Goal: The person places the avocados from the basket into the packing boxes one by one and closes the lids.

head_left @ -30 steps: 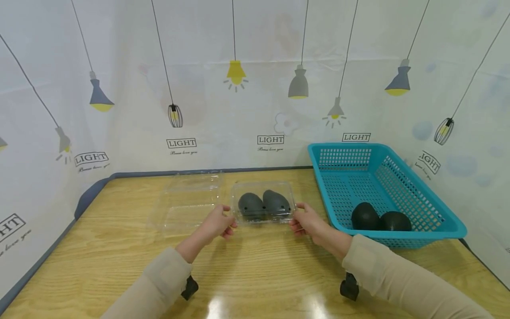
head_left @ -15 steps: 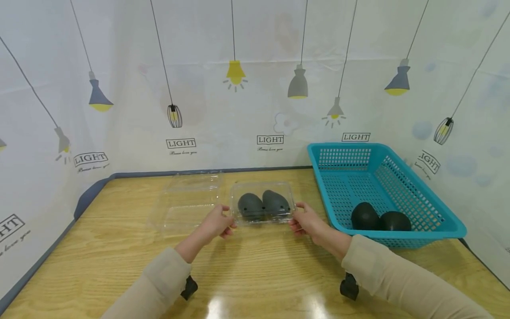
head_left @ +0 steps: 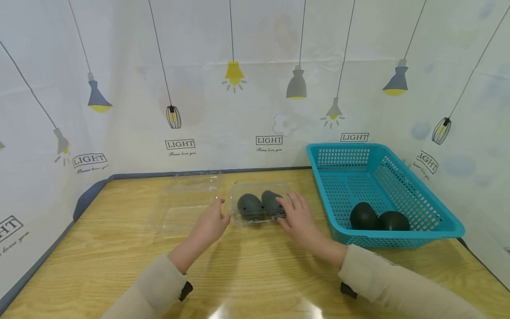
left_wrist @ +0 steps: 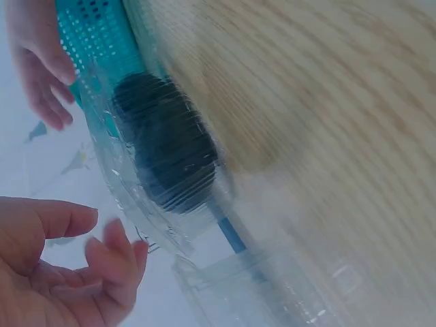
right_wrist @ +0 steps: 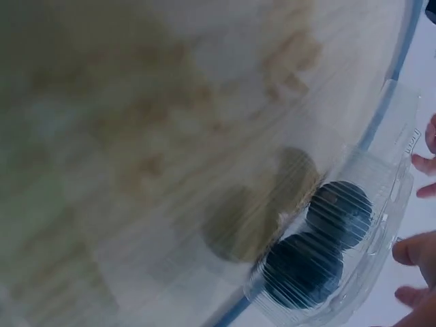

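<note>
Two dark avocado-like fruits (head_left: 249, 206) lie side by side in a clear plastic box (head_left: 259, 187) with its lid down. At the box's left end is my left hand (head_left: 208, 226); in the left wrist view that hand (left_wrist: 75, 266) has loosely bent fingers and a gap to the box. My right hand (head_left: 300, 221) is over the right front corner, fingers spread; whether it touches the lid cannot be told. The right wrist view shows the hand (right_wrist: 421, 272) beside the box (right_wrist: 368, 272), holding nothing.
Another clear plastic container (head_left: 189, 197) lies at the left, near the box. A blue basket (head_left: 324, 199) at the right holds two dark fruits (head_left: 364, 216). A patterned cloth wall (head_left: 239, 115) stands behind the wooden table (head_left: 255, 274).
Both hands have let go of the box's front corners. The left has drawn back a little leftward, and the right has risen and moved left over the lid. The box has stayed nearly in place.
</note>
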{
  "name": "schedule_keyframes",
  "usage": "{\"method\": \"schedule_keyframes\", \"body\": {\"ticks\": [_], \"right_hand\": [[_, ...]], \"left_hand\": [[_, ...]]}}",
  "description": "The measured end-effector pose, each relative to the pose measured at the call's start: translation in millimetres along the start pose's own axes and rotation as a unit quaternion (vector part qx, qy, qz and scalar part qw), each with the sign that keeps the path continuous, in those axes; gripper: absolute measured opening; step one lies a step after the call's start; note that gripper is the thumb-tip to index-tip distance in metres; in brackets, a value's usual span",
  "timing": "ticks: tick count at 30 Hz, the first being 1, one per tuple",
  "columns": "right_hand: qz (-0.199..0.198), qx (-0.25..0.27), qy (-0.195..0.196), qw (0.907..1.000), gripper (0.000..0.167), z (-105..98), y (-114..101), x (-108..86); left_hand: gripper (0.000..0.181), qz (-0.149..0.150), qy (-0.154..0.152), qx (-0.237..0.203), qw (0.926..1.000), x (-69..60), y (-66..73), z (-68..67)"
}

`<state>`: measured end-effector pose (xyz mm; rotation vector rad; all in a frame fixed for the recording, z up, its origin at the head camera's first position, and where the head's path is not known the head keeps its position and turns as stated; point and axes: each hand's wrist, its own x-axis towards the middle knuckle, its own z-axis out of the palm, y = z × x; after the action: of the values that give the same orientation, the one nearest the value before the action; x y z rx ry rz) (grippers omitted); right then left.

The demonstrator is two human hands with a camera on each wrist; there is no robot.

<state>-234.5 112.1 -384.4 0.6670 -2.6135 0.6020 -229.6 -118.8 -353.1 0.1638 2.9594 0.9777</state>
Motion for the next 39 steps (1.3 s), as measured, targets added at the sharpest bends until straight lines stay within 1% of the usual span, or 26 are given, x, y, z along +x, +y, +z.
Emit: {"method": "schedule_keyframes", "body": {"ticks": [1, 3, 5, 6, 7, 9, 10, 13, 15, 17, 21, 23, 29, 31, 33, 36, 39], "right_hand": [[-0.034, -0.042, 0.005, 0.9985, 0.047, 0.6, -0.7, 0.5], [-0.086, -0.105, 0.008, 0.9908, 0.048, 2.6, -1.7, 1.7], [-0.123, -0.146, 0.014, 0.9815, 0.048, 5.1, -3.1, 3.6], [-0.133, -0.156, 0.014, 0.9787, 0.047, 6.5, -4.1, 4.5], [-0.138, -0.158, 0.014, 0.9776, 0.047, 8.0, -5.0, 5.6], [-0.136, -0.156, 0.007, 0.9783, 0.045, 10.5, -7.5, 7.6], [-0.130, -0.156, 0.001, 0.9791, 0.043, 11.5, -8.7, 8.4], [-0.110, -0.153, -0.018, 0.9820, 0.040, 14.0, -11.9, 11.6], [-0.105, -0.153, -0.024, 0.9824, 0.039, 15.2, -13.2, 13.8], [-0.108, -0.154, -0.023, 0.9819, 0.039, 16.7, -13.5, 16.5], [-0.109, -0.157, -0.013, 0.9814, 0.038, 20.2, -11.9, 22.3], [-0.102, -0.157, -0.015, 0.9821, 0.038, 21.6, -11.4, 26.7], [-0.059, -0.132, -0.047, 0.9883, 0.038, 26.8, -9.2, 44.4], [-0.040, -0.125, -0.063, 0.9893, 0.038, 28.5, -8.4, 50.4], [-0.023, -0.118, -0.077, 0.9897, 0.038, 30.6, -7.1, 55.8], [-0.013, -0.120, -0.087, 0.9888, 0.038, 34.8, -3.9, 64.1], [-0.013, -0.128, -0.089, 0.9877, 0.038, 38.1, -0.4, 72.5]], "left_hand": [[0.045, 0.014, 0.016, 0.030, 0.9993, -2.3, 1.6, -0.3], [0.040, 0.041, 0.038, 0.078, 0.9954, -6.8, 3.7, 0.3], [0.034, 0.064, 0.058, 0.122, 0.9887, -10.8, 4.6, 1.7], [0.032, 0.074, 0.067, 0.141, 0.9849, -12.0, 4.5, 2.6], [0.030, 0.083, 0.073, 0.159, 0.9810, -12.9, 3.8, 3.4], [0.028, 0.094, 0.084, 0.197, 0.9723, -14.2, 2.4, 4.2], [0.028, 0.094, 0.088, 0.213, 0.9685, -14.5, 1.5, 4.2], [0.031, 0.085, 0.090, 0.249, 0.9605, -15.0, -2.4, 3.5], [0.033, 0.072, 0.089, 0.261, 0.9585, -15.5, -5.3, 2.7], [0.033, 0.064, 0.087, 0.257, 0.9603, -16.0, -8.1, 2.4], [0.031, 0.062, 0.085, 0.251, 0.9622, -16.8, -11.4, 2.7], [0.030, 0.065, 0.085, 0.252, 0.9618, -17.6, -12.3, 2.4], [0.031, 0.064, 0.074, 0.262, 0.9602, -19.6, -11.8, 0.1], [0.029, 0.062, 0.067, 0.266, 0.9596, -19.4, -11.7, -0.3], [0.027, 0.065, 0.065, 0.269, 0.9587, -19.1, -12.6, -0.2], [0.025, 0.071, 0.061, 0.270, 0.9581, -18.6, -14.5, 0.0], [0.026, 0.074, 0.057, 0.268, 0.9588, -18.5, -15.2, -0.4]]}}
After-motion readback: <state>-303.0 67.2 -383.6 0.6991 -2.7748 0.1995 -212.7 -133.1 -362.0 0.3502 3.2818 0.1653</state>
